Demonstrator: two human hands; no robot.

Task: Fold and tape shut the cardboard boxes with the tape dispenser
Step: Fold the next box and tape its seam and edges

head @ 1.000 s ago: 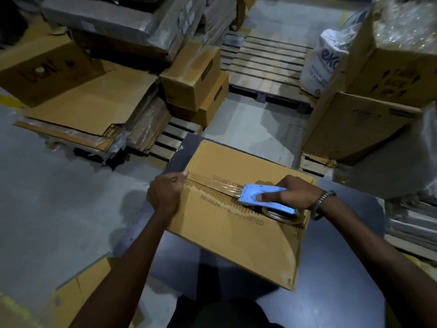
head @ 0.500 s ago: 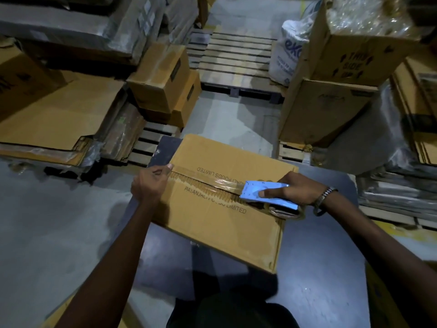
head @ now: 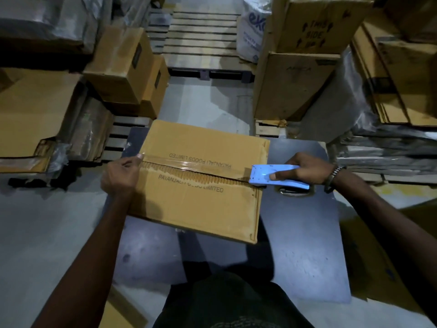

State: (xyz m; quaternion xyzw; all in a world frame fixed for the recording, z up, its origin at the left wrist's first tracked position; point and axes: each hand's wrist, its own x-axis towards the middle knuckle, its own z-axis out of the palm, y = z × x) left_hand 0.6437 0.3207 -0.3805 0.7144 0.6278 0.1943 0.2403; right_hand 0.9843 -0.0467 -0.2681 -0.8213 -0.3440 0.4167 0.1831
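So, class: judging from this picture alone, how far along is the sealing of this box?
Done: flaps folded shut, tape laid along the cardboard box seam. In hand: the left hand holds the tape's start, the right hand has the tape dispenser at the box's right edge. Left: cutting the tape and pressing it over that edge.

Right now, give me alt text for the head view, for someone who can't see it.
A right hand draws a blue tape dispenser to the right end of a cardboard box's seam, while the left hand grips the box's left edge. Stacked boxes and pallets surround them.
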